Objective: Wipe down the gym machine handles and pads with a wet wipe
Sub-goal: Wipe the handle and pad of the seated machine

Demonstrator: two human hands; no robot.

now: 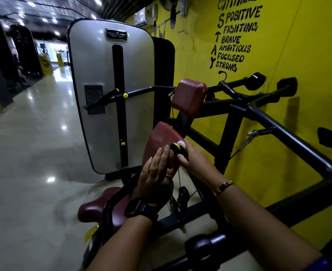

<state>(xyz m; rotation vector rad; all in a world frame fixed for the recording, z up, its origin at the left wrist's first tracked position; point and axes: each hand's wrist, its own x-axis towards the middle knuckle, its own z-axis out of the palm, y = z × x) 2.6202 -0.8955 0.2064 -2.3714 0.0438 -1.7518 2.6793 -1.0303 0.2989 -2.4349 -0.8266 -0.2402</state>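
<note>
Step in hand: wiping the near handle [174, 148], black with a yellow end cap, just right of the lower maroon pad [159, 135]; right hand [195, 160] is curling round the wet wipe [181, 143], pressing it on the handle tip; left hand [158, 170] is lying flat, fingers straight, steadying the handle, gripping nothing. Judgement: task is looking early; next move is calling for dragging the wipe down the grip, then over the pads and the far handle [257, 80].
</note>
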